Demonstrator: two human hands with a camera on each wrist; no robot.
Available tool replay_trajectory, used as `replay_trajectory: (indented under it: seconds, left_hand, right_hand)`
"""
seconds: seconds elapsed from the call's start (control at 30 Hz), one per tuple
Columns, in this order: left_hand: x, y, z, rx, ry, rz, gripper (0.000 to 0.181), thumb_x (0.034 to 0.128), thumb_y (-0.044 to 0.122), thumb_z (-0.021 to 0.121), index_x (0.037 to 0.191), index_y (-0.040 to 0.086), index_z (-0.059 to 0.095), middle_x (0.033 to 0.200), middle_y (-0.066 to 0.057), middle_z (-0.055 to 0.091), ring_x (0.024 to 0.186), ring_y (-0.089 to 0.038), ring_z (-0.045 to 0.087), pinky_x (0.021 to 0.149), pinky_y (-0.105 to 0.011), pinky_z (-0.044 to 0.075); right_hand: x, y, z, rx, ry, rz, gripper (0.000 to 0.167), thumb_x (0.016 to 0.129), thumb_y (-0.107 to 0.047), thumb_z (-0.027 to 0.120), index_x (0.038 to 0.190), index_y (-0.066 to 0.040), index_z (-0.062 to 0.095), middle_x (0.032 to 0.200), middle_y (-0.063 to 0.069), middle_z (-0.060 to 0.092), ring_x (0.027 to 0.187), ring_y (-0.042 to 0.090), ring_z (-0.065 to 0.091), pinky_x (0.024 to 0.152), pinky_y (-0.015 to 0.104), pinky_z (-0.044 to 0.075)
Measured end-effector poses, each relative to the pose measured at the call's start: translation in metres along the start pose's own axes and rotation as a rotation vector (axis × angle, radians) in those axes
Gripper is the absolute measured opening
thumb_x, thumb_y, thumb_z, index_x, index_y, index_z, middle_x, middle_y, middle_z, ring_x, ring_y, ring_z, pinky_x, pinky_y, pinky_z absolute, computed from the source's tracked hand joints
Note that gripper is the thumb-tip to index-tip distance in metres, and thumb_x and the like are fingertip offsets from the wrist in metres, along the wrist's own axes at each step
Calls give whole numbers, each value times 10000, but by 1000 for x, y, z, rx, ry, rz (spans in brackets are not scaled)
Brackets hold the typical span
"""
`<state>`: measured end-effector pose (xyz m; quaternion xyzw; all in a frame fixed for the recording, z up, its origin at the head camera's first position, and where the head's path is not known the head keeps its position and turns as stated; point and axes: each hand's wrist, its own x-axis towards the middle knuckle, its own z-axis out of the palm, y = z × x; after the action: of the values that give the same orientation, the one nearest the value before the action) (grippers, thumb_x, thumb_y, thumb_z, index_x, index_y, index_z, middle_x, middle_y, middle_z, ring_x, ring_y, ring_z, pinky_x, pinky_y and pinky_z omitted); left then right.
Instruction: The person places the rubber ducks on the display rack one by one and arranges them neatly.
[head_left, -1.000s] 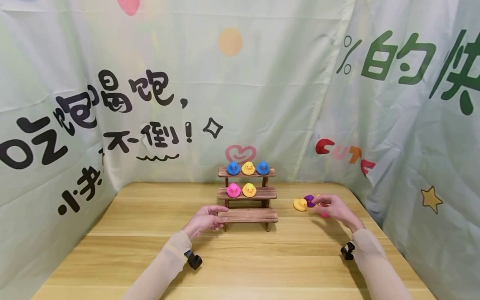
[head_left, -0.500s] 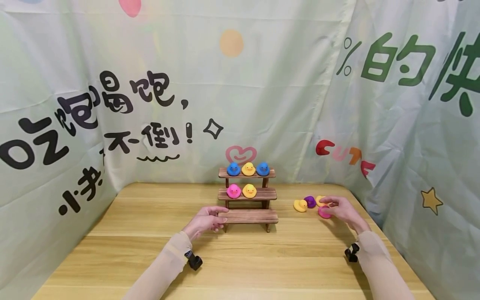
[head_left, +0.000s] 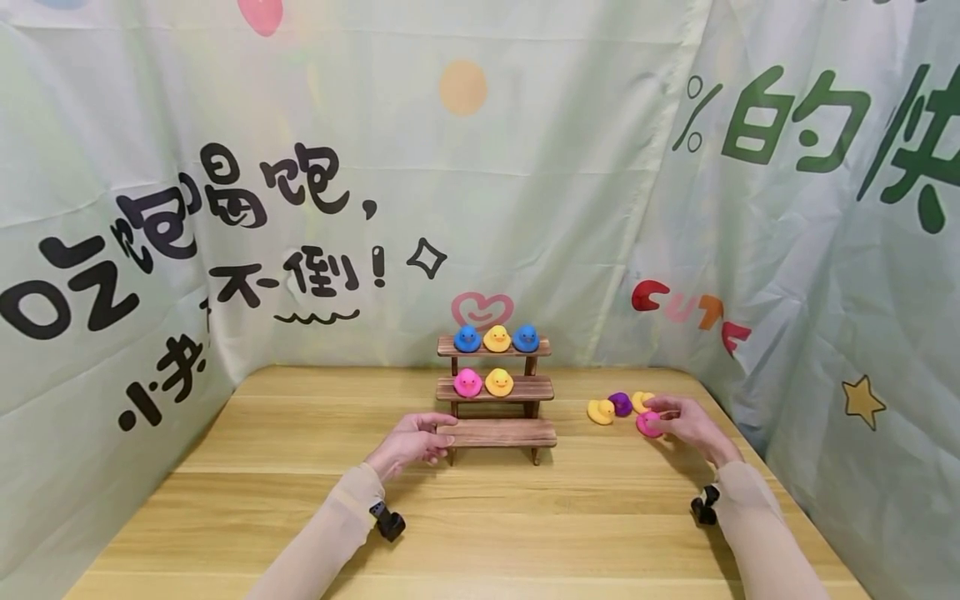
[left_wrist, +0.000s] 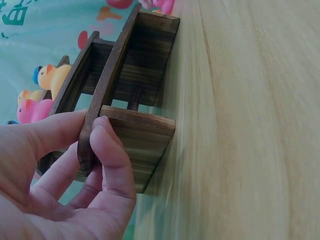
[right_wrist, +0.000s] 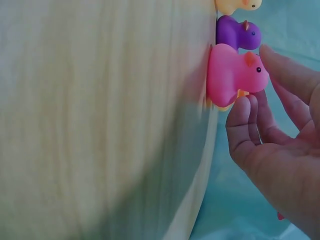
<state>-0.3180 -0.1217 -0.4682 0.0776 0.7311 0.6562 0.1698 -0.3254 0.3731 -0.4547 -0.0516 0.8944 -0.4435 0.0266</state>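
A three-tier wooden display stand [head_left: 497, 432] stands mid-table. My left hand [head_left: 411, 442] pinches the left end of its lowest shelf; the left wrist view shows the board [left_wrist: 102, 95] between thumb and fingers. On the right, my right hand [head_left: 686, 425] has its thumb and fingertips on opposite sides of a pink rubber duck [right_wrist: 232, 77], which sits on the table. Near it lie a purple duck [head_left: 620, 404], a yellow duck [head_left: 601, 412] and another yellow duck [head_left: 642, 401], partly hidden by the hand and the pink duck.
Blue, yellow and blue ducks line the top shelf [head_left: 540, 344]. A pink duck [head_left: 468, 382] and a yellow duck [head_left: 498, 382] sit on the middle one. Printed cloth [head_left: 555, 208] hangs behind the wooden table [head_left: 525, 525] and along its sides.
My right hand has shifted right and slightly down, from beside the purple duck to the pink duck, its fingertips drawing in about it. The left hand keeps its hold on the stand.
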Motion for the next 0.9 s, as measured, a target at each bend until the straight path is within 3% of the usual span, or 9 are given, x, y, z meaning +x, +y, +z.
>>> replay_trajectory:
  seconds: [0.17, 0.47, 0.6, 0.9]
  left_hand:
    - [2, -3, -1, -19, -14, 1, 415, 893, 22, 669, 1302, 15, 597, 860, -36, 645, 647, -107, 604, 567, -210, 531]
    - [3, -4, -2, -29, -19, 4, 406, 893, 16, 666, 1294, 14, 603, 840, -47, 650, 645, -114, 612, 590, -219, 558]
    - [4, -4, -1, -32, -24, 2, 415, 895, 13, 662, 1305, 6, 592, 861, -47, 636, 650, -116, 606, 593, -219, 556]
    - [3, -4, -2, -25, -20, 8, 420, 890, 9, 663, 1304, 9, 592, 871, -52, 652, 650, -119, 614, 600, -226, 565]
  right_hand:
    - [-1, 3, 0, 10, -10, 12, 510, 930, -123, 666, 1342, 118, 487, 1270, 322, 551, 1028, 301, 584, 754, 332, 564]
    - [1, 7, 1, 40, -28, 23, 529, 895, -145, 714, 1303, 129, 518, 1156, 271, 617, 841, 210, 608, 676, 335, 559]
    - [2, 8, 1, 16, -29, 27, 505, 902, -180, 712, 1275, 118, 549, 1124, 239, 635, 854, 220, 593, 680, 332, 555]
    - [2, 6, -2, -6, -61, 41, 550, 901, -248, 715, 1301, 91, 549, 1220, 243, 606, 900, 183, 583, 727, 333, 535]
